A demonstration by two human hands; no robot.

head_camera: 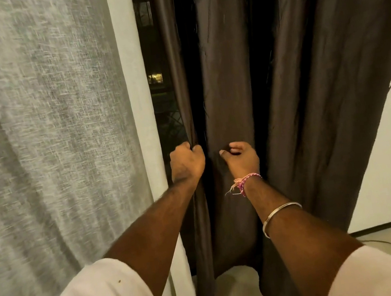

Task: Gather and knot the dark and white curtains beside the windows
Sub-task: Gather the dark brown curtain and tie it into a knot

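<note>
Dark curtain (233, 66) hangs in deep vertical folds at centre and right, reaching the floor (236, 291); white curtain (40, 120) hangs just beside it on the left, with a strip of night window (156, 77) showing between the two. Left hand (186, 160) is closed in a fist around the dark curtain's left edge, fabric bunched inside the fingers. Right hand (240, 157) sits against the next fold, fingers curled loosely toward the cloth, thumb out; whether it actually pinches fabric cannot be told. Judgement on handling: dark cloth looks smooth with a slight sheen, fairly heavy, soft, likely to slip through a loose grip; folds collapse easily. Best taken around mid-height, where the hands are now, gathering the whole width into one rope before knotting. White curtain appears open-weave, light and rougher, so it should hold a knot with less slip. It is not yet gathered.
</note>
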